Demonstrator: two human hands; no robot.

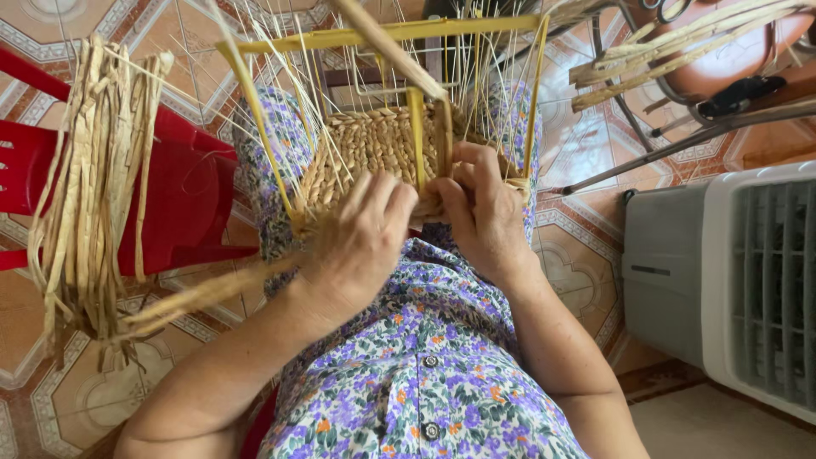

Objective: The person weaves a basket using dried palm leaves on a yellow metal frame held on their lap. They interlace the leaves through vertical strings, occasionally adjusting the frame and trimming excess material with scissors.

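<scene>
Half-woven basket [374, 149] on frame [399, 34]: light, springy, brittle stakes; left hand [361, 242] and right hand [484, 212] fingers pressed on its woven near edge, pinching strands.

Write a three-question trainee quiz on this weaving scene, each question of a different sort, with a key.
1. True or false: both the left hand and the right hand are on the woven panel inside the yellow frame.
2. The bundle of dried fibre strips hangs over which thing? A. a red plastic chair B. a grey box C. a metal stand
3. Fill in: the grey and white fan unit stands on the person's ____ side.

Key: 1 true; 2 A; 3 right.
</scene>
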